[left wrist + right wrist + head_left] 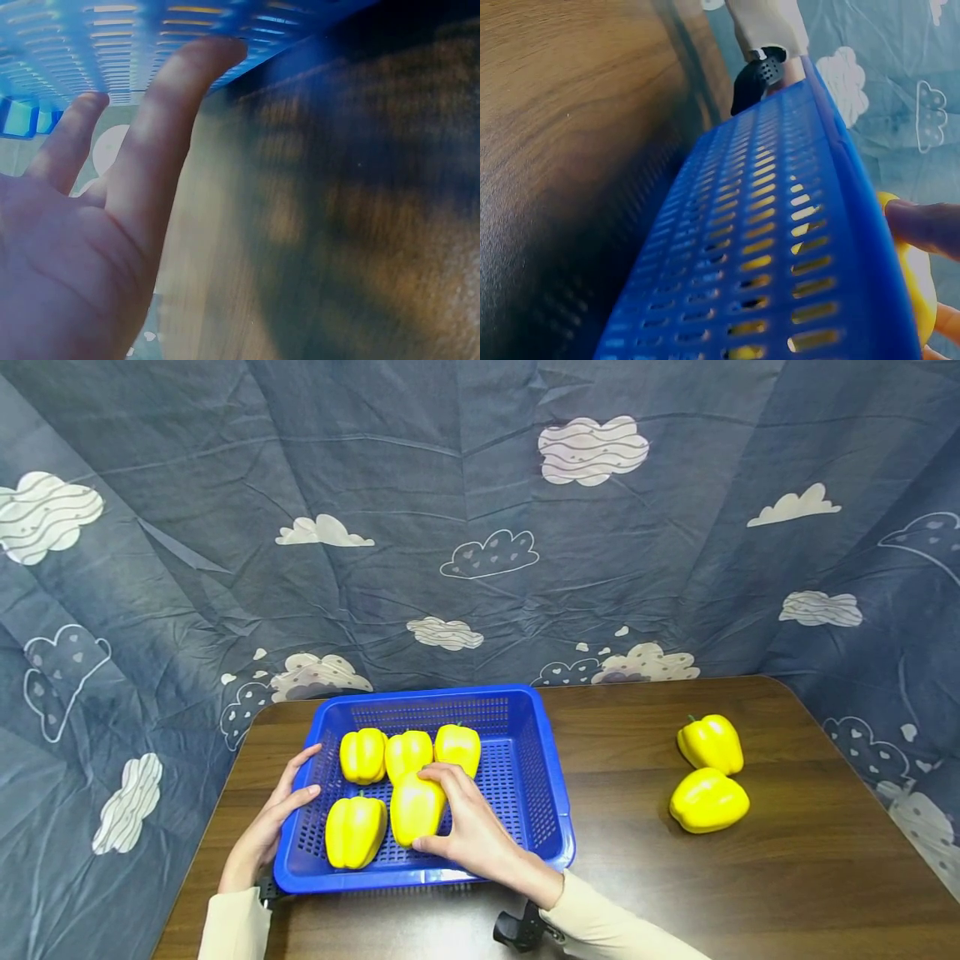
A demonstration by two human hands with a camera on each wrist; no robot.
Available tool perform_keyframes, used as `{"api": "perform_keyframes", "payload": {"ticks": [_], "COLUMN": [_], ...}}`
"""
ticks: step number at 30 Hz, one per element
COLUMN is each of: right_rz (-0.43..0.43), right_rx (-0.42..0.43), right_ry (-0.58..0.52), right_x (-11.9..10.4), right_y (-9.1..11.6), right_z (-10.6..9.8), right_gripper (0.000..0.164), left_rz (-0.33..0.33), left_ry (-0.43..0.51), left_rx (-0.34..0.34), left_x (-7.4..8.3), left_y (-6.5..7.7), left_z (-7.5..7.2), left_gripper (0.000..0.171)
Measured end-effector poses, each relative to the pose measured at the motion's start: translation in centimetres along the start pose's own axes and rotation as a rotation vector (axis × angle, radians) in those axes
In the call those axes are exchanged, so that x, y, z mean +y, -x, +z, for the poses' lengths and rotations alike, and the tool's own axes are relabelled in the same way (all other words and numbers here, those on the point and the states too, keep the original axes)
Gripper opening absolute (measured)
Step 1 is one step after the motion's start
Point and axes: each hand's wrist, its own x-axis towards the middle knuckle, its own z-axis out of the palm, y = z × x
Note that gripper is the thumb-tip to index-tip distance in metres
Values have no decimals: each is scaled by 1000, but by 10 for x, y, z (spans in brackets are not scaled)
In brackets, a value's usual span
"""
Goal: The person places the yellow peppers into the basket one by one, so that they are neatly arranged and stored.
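Note:
My right hand (480, 828) grips a yellow bell pepper (415, 810) over the front of the blue basket (555, 777), thumb on its near end and fingers at its far end. The right wrist view catches part of that pepper (917, 289) beyond the basket's rim. At the basket's left side, my left hand (272, 818) rests against the rim and wall with thumb and fingers extended; the left wrist view shows its thumb (161, 127) against the slotted wall. Three bell peppers (408, 756) sit in a back row inside, and another (356, 832) lies front left.
Two more yellow bell peppers (708, 800) lie touching on the right of the wooden table (622, 877). A dark blue cloth (487, 593) with cloud prints hangs behind and at both sides. A black device (519, 931) is strapped at my right wrist.

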Motion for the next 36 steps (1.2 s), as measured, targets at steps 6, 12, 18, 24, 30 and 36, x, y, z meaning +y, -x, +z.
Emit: {"api": "perform_keyframes", "payload": {"ticks": [6,12,18,24,30,36], "right_rz": [14,29,61,62,87,124], "right_rx": [-20,-49,-67,-76,-164,-219], "right_ry": [33,72,113,154,142,112], "right_x": [-2,-3,-2,-1,-1,-1], "right_y": [-1,-4,-6,-6,-6,-4], "right_z": [9,16,21,24,26,23], "right_gripper": [72,71,72,71,70,62], "left_rz": [-11,-13,-21,-25,-27,-20], "left_ry": [-2,-5,-11,-16,-22,-4], "left_rx": [1,-1,5,12,14,-3], "left_x": [1,1,2,3,3,3], "left_y": [0,1,1,1,1,1], "left_z": [1,0,1,1,2,3], "left_gripper": [55,56,56,56,55,55]}}
